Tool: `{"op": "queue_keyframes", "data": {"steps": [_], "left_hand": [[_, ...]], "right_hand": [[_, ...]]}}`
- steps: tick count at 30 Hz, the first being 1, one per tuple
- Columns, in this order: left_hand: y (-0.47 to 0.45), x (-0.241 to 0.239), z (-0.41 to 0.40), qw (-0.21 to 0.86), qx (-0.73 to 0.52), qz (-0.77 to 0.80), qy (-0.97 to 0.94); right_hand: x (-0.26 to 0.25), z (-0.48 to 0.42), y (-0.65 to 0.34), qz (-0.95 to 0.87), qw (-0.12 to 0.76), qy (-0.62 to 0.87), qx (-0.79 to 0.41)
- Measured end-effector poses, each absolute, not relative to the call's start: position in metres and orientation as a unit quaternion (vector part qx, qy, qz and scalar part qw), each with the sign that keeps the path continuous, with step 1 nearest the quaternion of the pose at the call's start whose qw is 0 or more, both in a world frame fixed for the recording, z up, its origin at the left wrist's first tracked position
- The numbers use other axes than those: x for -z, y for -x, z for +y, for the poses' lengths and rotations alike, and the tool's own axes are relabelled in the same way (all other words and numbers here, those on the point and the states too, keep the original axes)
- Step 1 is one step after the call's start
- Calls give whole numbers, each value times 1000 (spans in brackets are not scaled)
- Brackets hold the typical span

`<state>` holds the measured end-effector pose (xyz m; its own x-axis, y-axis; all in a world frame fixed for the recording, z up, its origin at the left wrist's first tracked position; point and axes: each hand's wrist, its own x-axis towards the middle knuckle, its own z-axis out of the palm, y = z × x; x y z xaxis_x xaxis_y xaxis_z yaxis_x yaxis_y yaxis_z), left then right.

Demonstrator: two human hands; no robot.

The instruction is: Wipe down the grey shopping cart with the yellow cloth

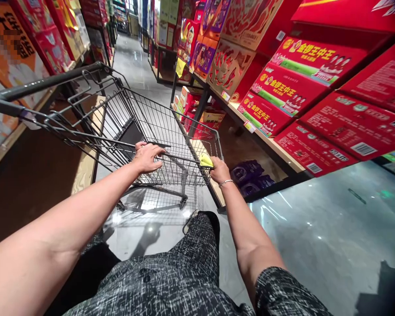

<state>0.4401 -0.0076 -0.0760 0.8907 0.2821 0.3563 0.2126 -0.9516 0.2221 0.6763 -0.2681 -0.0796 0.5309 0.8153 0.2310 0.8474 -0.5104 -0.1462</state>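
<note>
A grey wire shopping cart (151, 120) stands slantwise in front of me, its handle (49, 81) at the upper left. My left hand (148, 158) is on the near top rail of the basket, its fingers curled over the wire and the thumb on the near side. At the right end of the same rail, my right hand (220, 170) is closed around a yellow cloth (206, 161), which lies against the rail at the basket's corner. Part of the right fingers is hidden behind the cloth and hand. A black flap (130, 136) hangs inside the cart frame.
Shelves with red boxes (273, 94) line the right side, their wooden shelf edge (260, 136) close to the cart. Dark purple packs (250, 175) lie on the bottom shelf. An orange carton (9, 39) stands on the left shelf. A shiny aisle floor (131, 57) runs ahead.
</note>
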Motion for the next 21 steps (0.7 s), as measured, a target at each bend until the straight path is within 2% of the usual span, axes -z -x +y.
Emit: {"op": "queue_keyframes", "data": {"steps": [6,11,17,21], "left_hand": [[-425,67,36,66,-120,170,-976],[-427,64,33,30,-36,156,-987],[-433,70,-1,56,-33,94,-993],[-427,72,8,69,-26,103,-992]], "right_hand": [[104,-260,-624,-507,160,835,142],[160,-252,-583,-593,160,761,210],[233,-228,-547,-627,46,776,39],[255,-223,-529,-645,-34,762,-54]]}}
